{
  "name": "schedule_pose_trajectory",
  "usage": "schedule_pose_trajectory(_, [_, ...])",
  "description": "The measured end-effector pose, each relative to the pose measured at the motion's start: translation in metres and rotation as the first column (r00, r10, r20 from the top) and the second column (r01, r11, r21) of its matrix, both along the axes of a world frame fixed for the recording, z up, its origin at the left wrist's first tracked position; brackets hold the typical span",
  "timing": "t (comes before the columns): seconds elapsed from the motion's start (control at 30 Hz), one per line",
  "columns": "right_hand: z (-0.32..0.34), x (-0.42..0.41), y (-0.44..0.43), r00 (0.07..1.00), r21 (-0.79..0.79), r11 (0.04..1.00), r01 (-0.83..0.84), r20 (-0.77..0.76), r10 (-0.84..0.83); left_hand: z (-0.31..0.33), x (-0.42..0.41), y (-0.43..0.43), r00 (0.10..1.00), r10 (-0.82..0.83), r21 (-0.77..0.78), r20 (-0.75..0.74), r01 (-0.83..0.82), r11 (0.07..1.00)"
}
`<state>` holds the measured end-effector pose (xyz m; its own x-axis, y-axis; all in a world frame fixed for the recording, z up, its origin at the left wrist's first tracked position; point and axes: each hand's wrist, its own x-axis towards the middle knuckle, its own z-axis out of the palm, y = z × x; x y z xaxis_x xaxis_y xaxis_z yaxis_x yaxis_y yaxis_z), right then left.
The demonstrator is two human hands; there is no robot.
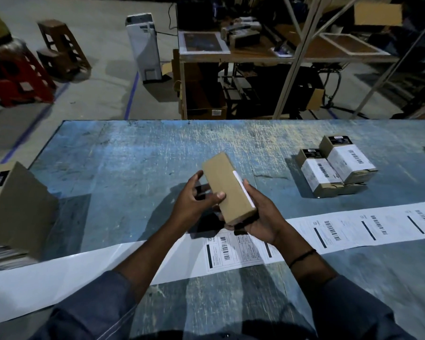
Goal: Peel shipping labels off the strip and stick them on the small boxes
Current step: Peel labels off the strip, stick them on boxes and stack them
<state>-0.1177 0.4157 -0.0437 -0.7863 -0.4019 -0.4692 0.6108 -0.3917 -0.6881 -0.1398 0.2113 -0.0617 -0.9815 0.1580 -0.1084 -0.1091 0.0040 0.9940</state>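
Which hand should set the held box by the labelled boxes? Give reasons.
Right. The right hand holds the small box from underneath, and the labelled boxes lie on its side.

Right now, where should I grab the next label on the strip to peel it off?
Probably pinch the next label at its near left corner, coming from the bare backing on your left: that edge lies flat and uncovered, while your right hand, holding the small box, overlaps its right end.
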Motion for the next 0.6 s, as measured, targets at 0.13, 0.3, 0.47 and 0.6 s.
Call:
schedule_pose_trajectory(0.13, [-0.001,0.002,-0.001,0.999,0.017,1.000,0.026,-0.045,-0.025,0.006,0.003,0.012,0.995,-0.059,0.153,0.076,0.046,0.987])
schedule_pose_trajectory(0.3, [0.005,0.010,0.001,0.995,0.059,0.994,0.092,-0.030,-0.090,0.011,0.004,0.014,0.986,-0.150,0.202,0.072,0.133,0.970])
schedule_pose_trajectory(0.47, [-0.001,0.012,0.004,0.959,0.392,0.896,0.210,-0.263,-0.110,0.002,-0.007,0.009,0.977,-0.083,-0.017,0.196,0.088,0.996])
schedule_pose_trajectory(0.6, [-0.008,0.011,0.016,0.902,0.723,0.578,0.377,-0.428,-0.054,-0.004,-0.013,0.015,0.974,0.038,-0.105,0.224,-0.014,0.994])
